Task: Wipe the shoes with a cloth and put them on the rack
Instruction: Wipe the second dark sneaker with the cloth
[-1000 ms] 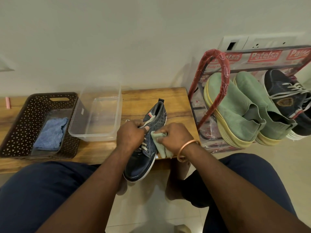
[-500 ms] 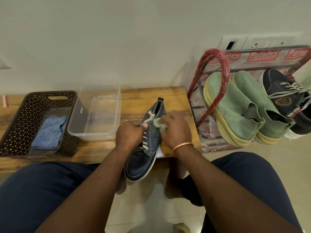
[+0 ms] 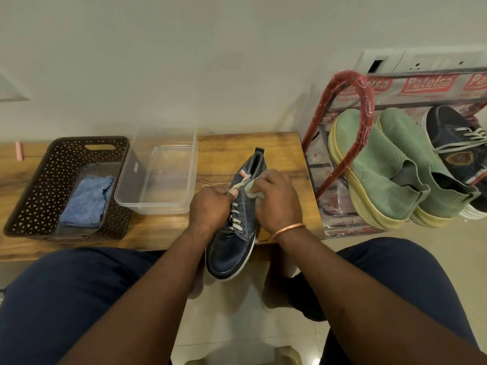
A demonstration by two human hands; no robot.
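A dark blue lace-up shoe lies heel-away on the front edge of the wooden bench, its toe hanging over the floor. My left hand grips it at the laces and tongue. My right hand holds a pale green cloth pressed against the shoe's right side near the ankle. To the right stands the red shoe rack, which carries a pair of green shoes and the other dark blue shoe.
On the bench's left stands a brown perforated basket holding a blue cloth. A clear plastic tub stands next to it. My knees frame the tiled floor below. A wall socket plate is behind the rack.
My right hand slid the green cloth up from the middle of the shoe's side towards the ankle. My left hand kept its grip on the laces.
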